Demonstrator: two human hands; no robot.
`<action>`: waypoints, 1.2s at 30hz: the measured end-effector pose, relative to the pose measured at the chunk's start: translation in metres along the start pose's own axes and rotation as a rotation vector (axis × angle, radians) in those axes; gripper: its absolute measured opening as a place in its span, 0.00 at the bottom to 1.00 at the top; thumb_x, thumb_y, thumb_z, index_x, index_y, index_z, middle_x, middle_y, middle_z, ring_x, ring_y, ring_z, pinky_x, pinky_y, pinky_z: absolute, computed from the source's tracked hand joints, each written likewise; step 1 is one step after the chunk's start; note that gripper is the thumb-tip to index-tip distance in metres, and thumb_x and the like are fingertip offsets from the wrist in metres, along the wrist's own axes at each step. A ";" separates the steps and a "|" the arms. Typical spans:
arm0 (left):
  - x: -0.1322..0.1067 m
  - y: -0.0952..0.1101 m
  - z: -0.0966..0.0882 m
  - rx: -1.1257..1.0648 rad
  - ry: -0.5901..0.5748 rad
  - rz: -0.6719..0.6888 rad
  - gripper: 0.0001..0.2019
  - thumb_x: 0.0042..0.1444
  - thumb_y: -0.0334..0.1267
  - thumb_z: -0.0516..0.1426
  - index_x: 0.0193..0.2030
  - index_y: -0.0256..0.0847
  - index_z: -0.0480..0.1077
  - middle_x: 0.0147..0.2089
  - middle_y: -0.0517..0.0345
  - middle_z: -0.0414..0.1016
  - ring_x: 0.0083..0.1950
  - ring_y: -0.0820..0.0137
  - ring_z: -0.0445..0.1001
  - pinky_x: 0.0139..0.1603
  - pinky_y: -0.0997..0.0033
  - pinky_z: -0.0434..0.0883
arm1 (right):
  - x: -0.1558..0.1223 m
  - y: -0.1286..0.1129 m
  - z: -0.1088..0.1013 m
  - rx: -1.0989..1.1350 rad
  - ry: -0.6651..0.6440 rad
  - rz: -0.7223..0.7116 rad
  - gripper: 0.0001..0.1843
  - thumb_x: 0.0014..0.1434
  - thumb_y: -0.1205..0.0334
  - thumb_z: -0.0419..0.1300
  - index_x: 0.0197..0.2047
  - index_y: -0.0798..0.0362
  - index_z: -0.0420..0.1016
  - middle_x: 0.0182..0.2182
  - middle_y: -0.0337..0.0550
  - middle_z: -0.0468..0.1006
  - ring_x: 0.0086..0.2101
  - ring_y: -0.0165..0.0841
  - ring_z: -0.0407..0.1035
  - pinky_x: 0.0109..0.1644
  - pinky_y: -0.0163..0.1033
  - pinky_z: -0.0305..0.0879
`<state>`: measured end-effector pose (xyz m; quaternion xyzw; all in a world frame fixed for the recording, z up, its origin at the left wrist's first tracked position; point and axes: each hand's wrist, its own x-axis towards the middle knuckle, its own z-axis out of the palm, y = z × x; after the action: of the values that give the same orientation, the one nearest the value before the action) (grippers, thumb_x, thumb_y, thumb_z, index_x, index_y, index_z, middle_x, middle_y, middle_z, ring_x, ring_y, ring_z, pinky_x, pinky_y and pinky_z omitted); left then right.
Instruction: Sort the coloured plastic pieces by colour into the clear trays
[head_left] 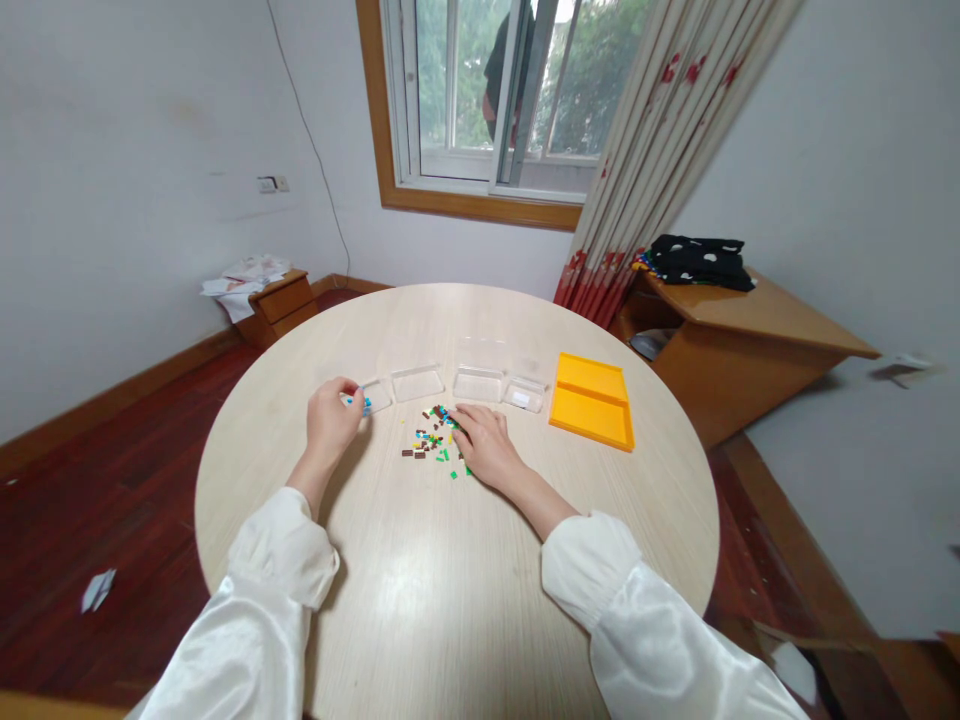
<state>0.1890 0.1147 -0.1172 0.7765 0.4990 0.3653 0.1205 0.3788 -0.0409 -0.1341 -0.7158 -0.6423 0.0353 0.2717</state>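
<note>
A small heap of tiny coloured bricks (431, 438) lies on the round pale wooden table (450, 580). My right hand (484, 440) rests on the heap's right side, fingers curled down onto the pieces. My left hand (330, 415) is closed in a pinch on a small blue brick (365, 403), held at the edge of the leftmost clear box (377, 396). Three more clear plastic boxes (418, 382) (478, 384) (523, 394) stand in a row behind the heap. An orange two-part tray (591, 400) lies to their right.
A wooden desk (750, 320) with dark folded clothes (701, 262) stands at the right, beside a flowered curtain (645, 170). A small cabinet with papers (274, 295) sits at the left wall. Paper scraps (97, 590) lie on the dark red floor.
</note>
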 end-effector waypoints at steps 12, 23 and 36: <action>-0.002 0.001 -0.001 0.120 -0.016 -0.045 0.13 0.54 0.40 0.49 0.39 0.39 0.72 0.35 0.48 0.77 0.38 0.61 0.73 0.38 0.65 0.65 | -0.001 -0.005 -0.008 -0.062 -0.093 -0.043 0.20 0.65 0.63 0.46 0.59 0.52 0.64 0.57 0.52 0.66 0.57 0.40 0.58 0.56 0.53 0.50; -0.002 0.004 -0.002 0.090 -0.017 -0.050 0.14 0.54 0.38 0.48 0.41 0.37 0.72 0.37 0.47 0.76 0.37 0.61 0.72 0.39 0.65 0.64 | 0.001 -0.006 -0.008 -0.028 -0.063 -0.058 0.17 0.65 0.64 0.46 0.54 0.55 0.68 0.52 0.52 0.71 0.54 0.38 0.61 0.54 0.50 0.50; -0.002 0.012 0.001 -0.045 0.015 0.016 0.12 0.53 0.38 0.49 0.37 0.38 0.71 0.35 0.52 0.75 0.35 0.66 0.71 0.38 0.68 0.65 | 0.004 -0.002 -0.003 0.089 0.068 -0.065 0.11 0.62 0.67 0.52 0.41 0.54 0.75 0.40 0.48 0.78 0.44 0.36 0.67 0.50 0.44 0.56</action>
<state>0.1973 0.1078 -0.1126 0.7748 0.4853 0.3833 0.1310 0.3790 -0.0378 -0.1296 -0.6826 -0.6534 0.0309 0.3260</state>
